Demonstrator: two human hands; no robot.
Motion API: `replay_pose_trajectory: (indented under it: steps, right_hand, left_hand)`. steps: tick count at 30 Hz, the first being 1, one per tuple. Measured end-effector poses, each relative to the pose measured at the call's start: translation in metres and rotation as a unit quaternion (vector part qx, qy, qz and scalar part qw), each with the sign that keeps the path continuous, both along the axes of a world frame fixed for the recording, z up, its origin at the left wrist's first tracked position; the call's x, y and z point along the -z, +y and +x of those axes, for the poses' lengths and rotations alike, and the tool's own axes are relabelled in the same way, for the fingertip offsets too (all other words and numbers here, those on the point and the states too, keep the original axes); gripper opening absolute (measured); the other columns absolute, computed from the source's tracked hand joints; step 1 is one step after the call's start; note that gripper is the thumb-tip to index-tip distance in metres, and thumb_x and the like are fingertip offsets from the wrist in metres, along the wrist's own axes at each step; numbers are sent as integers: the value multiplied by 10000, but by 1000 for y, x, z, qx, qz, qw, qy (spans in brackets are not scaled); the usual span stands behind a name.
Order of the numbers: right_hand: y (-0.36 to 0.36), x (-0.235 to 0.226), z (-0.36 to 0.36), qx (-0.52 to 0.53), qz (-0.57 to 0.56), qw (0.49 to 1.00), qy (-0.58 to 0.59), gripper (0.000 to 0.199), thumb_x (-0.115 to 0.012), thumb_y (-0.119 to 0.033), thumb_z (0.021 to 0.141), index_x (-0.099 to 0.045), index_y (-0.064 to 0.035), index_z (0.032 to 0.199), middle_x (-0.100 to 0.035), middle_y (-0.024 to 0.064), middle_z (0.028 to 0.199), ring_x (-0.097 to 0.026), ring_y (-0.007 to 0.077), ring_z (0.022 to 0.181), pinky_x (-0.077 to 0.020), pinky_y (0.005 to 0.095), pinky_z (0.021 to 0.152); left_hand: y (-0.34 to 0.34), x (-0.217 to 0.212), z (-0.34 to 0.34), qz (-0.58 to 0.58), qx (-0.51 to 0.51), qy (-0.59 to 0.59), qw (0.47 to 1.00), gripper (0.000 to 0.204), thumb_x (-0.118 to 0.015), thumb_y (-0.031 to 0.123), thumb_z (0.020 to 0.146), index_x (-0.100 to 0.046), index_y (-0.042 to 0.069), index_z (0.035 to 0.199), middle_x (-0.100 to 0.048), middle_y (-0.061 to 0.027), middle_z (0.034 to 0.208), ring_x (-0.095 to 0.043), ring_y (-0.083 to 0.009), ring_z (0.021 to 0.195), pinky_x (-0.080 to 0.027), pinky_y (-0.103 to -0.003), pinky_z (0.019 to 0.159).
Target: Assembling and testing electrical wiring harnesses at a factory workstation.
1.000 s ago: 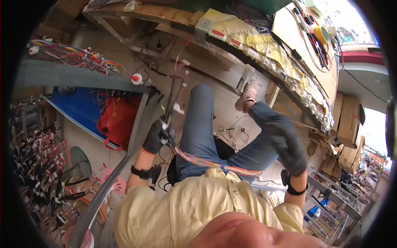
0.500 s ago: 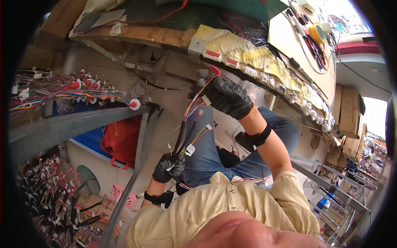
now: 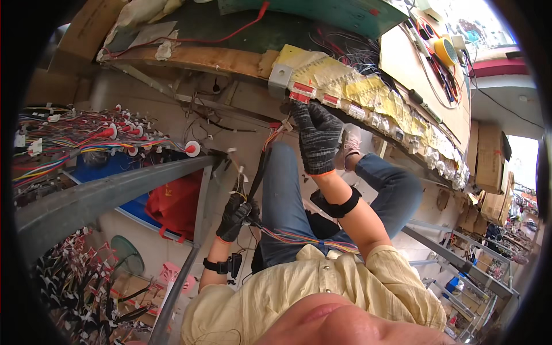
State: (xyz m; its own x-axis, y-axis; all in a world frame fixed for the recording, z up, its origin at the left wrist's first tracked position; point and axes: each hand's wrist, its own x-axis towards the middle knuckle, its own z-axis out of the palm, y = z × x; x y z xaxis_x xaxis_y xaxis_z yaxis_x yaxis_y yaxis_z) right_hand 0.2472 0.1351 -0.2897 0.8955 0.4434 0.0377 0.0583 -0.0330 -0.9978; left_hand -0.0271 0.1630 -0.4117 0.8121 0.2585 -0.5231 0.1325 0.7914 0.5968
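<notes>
Under the counter edge, the gloved right hand has been raised higher than a moment ago, its fingers pressed together against the red-and-white connectors. The wire bundle is kept clamped in the left hand, lower, so routing appears underway.

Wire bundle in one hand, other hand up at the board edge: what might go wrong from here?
1. The wire bundle runs taut from the left hand up to the right hand; a tug may strain its connectors.
2. Loose wires trail across the lap and might snag.
3. Thick gloves may dull the grip on small red clips.
</notes>
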Motion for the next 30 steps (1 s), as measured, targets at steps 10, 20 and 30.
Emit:
replay_pose_trajectory:
  steps: [10,20,30]
  right_hand:
    - [7,1,1,37,32,993,105,141,-585,-91,845,-657,29,865,-637,7,721,-509,43,652,-422,224,592]
    - [-85,33,32,-253,-209,903,-277,245,-561,-237,841,-627,-79,1016,-613,144,821,-570,321,755,-448,391,642]
    - [-107,3,20,-317,82,910,255,434,-539,-255,872,-498,49,1178,-589,114,1083,-568,172,967,-441,279,842]
  left_hand:
    - [0,-26,28,111,-12,28,993,252,-521,123,847,-545,1,1066,-548,-20,743,-515,-96,611,-439,-241,566]
    - [-14,-30,30,108,73,-29,991,220,-563,117,848,-573,-5,1030,-511,14,666,-502,-90,563,-425,-237,529]
    - [-19,-18,56,3,65,-84,994,276,-629,191,819,-599,1,1017,-567,-8,717,-513,-88,587,-402,-219,527]
